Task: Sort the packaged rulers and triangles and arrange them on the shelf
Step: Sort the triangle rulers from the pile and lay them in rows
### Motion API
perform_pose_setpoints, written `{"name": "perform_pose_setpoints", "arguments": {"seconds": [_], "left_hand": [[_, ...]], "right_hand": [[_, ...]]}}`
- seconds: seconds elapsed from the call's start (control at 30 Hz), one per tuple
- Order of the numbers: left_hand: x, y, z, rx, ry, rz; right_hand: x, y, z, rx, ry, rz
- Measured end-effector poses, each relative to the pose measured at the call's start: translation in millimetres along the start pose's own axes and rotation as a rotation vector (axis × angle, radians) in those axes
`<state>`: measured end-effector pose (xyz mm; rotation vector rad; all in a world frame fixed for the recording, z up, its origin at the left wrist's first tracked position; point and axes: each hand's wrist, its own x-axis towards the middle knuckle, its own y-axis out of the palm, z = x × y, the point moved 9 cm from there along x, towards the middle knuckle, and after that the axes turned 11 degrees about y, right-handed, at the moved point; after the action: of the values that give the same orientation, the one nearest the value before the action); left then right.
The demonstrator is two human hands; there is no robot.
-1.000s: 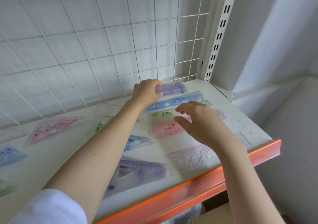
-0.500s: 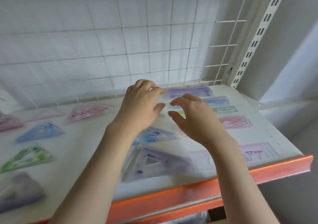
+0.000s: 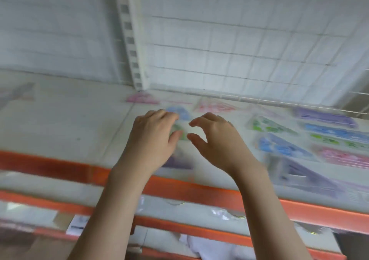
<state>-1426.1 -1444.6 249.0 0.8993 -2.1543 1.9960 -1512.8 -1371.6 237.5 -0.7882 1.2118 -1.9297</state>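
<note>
1. The view is now lying further left than half a second ago: a white upright post [image 3: 132, 40] that was out of view is standing left of centre, and the rulers are sitting at the far right instead of under the hands.
2. The left hand [image 3: 151, 139] is hovering over the white shelf [image 3: 60, 123], fingers loosely curled and holding nothing, above a small green triangle [image 3: 178, 128].
3. The right hand [image 3: 215, 139] is hovering just beside it, thumb and forefinger apart, also holding nothing; the two hands are close but not touching.
4. Right of the hands, a green triangle pack [image 3: 267, 125] and a blue triangle pack [image 3: 283, 146] are lying flat, long edges running left to right.
5. At the far right, a purple ruler [image 3: 325, 117] and a blue ruler [image 3: 337, 132] are lying parallel, long axes running left to right, tilting slightly down toward the right; everything is blurred.
</note>
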Motion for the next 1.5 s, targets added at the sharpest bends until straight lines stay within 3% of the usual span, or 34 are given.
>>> {"name": "perform_pose_setpoints", "arguments": {"seconds": [0.2, 0.4, 1.07, 1.5], "left_hand": [[-77, -52, 112, 0.058, -0.118, -0.01], [-126, -84, 190, 0.052, -0.234, -0.01], [-153, -95, 345, 0.091, -0.467, -0.038], [-142, -126, 503, 0.092, -0.399, 0.068]], "right_hand": [[10, 57, 126, 0.051, -0.066, 0.045], [21, 92, 206, 0.045, -0.101, 0.067], [102, 177, 321, -0.053, -0.288, 0.214], [167, 222, 417, -0.034, -0.135, 0.143]]}}
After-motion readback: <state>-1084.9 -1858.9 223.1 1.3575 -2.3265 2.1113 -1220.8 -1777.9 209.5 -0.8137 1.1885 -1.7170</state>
